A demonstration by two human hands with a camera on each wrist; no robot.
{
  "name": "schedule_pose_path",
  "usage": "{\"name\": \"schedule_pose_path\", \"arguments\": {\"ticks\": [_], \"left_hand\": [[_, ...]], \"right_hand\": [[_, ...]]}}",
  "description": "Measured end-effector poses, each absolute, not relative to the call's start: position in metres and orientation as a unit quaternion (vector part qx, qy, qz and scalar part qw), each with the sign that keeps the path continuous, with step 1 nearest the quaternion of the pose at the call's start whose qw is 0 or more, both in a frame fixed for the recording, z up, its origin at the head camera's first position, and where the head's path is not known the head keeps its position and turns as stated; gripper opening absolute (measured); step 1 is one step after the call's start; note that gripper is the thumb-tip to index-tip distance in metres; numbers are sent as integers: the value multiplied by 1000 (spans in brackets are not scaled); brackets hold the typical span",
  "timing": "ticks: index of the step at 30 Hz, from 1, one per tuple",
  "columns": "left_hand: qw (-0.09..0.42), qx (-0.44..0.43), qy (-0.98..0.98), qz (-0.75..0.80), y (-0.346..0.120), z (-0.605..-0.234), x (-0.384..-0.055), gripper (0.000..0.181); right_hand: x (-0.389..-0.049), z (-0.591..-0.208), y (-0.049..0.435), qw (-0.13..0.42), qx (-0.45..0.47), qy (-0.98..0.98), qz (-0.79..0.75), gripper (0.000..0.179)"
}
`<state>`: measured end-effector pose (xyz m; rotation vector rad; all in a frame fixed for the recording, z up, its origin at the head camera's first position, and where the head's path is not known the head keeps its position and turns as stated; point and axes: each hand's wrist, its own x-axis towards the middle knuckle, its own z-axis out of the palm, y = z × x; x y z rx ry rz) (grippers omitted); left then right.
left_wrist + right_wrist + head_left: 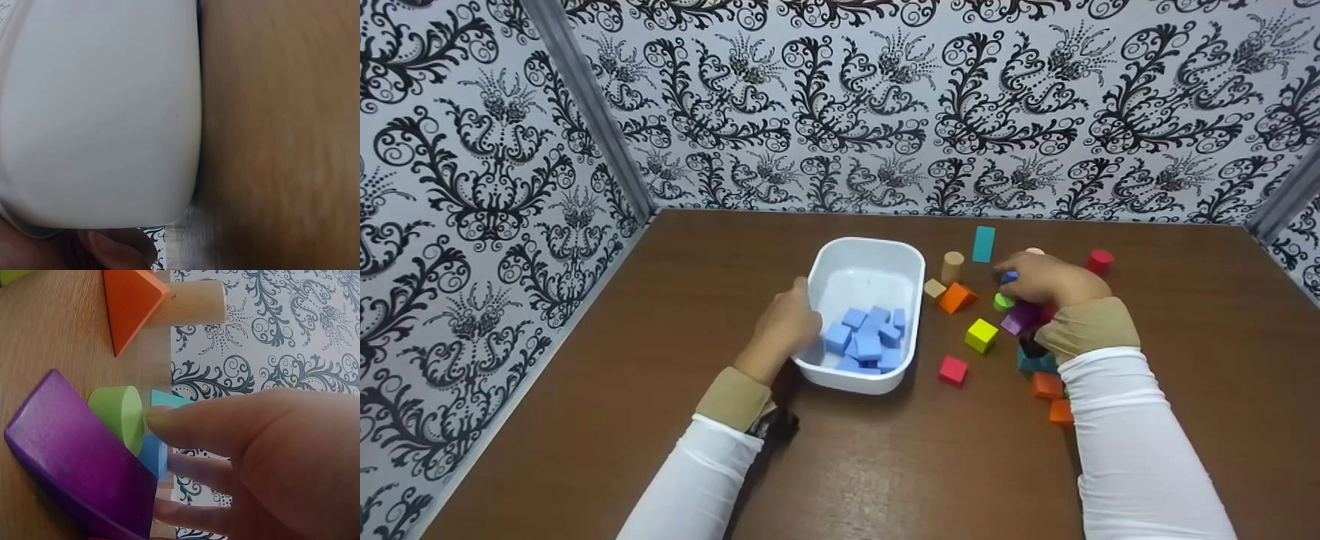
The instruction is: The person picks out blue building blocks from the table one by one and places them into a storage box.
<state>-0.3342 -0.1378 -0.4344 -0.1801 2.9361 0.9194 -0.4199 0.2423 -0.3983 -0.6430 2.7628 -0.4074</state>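
Note:
At the left side of a white plastic tub [864,241], my left hand [787,322] grips the rim with curled fingers. In the left wrist view the tub's outer wall [101,124] fills much of the picture. Several light blue blocks [868,345] lie in the tub's near half. Over the scattered blocks, my right hand [1050,277] reaches to a blue block [1009,277]. The right wrist view shows its fingers fairly straight beside the blue block [149,453], the thumb apart from it. A green cylinder [115,410] and a purple block [79,455] sit close by.
Around the right hand lie an orange triangular block [958,298], a yellow cube [981,336], a red cube [952,370], a teal block [983,244], a wooden cylinder [952,266] and a red cylinder [1099,262]. Patterned walls border the brown table [675,300].

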Motion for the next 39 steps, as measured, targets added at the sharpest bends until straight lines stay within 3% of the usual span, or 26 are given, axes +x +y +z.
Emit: {"name": "schedule_pose_path", "arguments": {"ticks": [13, 21, 32, 39], "left_hand": [[34, -59, 950, 304, -137, -433, -333, 65], [31, -58, 953, 295, -136, -434, -333, 63], [24, -49, 954, 295, -137, -433, -333, 61], [24, -48, 954, 294, -137, -434, -333, 61]], "right_hand": [[-418, -394, 247, 138, -190, 959, -156, 31], [-419, -389, 251, 114, -163, 965, -173, 26], [-405, -364, 245, 81, -172, 965, -181, 34], [-392, -344, 230, 56, -196, 964, -172, 27]]}}
